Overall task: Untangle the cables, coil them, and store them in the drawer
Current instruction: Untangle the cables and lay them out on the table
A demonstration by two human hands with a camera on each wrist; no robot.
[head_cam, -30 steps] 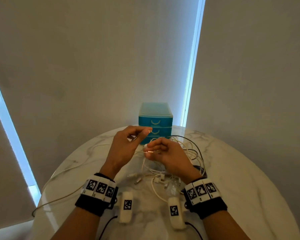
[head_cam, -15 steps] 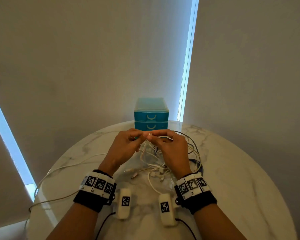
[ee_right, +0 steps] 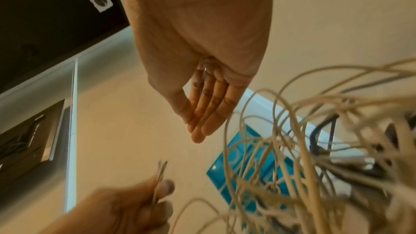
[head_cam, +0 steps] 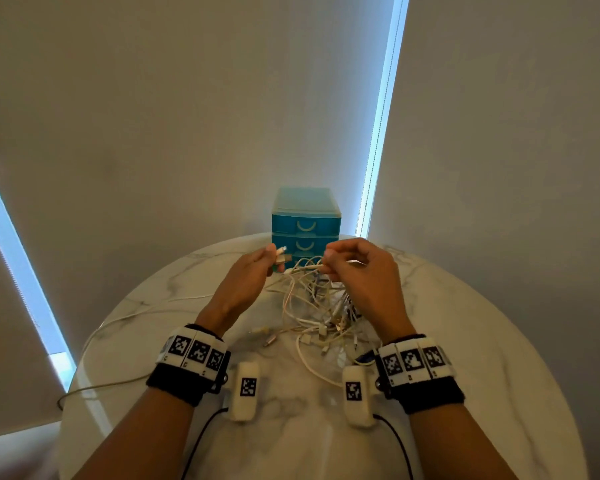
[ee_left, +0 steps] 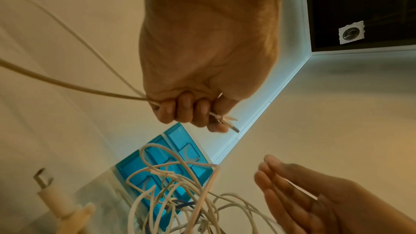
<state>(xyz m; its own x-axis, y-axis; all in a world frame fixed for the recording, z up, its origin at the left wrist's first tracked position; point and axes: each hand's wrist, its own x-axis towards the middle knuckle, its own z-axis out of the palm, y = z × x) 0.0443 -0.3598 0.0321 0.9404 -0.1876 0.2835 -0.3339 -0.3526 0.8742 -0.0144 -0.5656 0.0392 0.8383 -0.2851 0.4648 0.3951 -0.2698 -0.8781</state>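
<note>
The cables [head_cam: 317,306] lie as a loose knot of mostly white leads, with a few dark strands, on the round marble bench [head_cam: 482,341], toward its far middle and just in front of the blue drawer unit [head_cam: 305,216]. All drawers are closed. Left hand [head_cam: 253,271]: fingers [ee_left: 182,108] clenched around one white lead near its plug [head_cam: 280,252], which sticks out above the fist. Right hand [head_cam: 361,268]: thumb and forefinger pinch a white strand at the top of the knot; the other fingers [ee_right: 209,111] are held straight. One white lead [head_cam: 125,318] trails off the bench's left edge.
</note>
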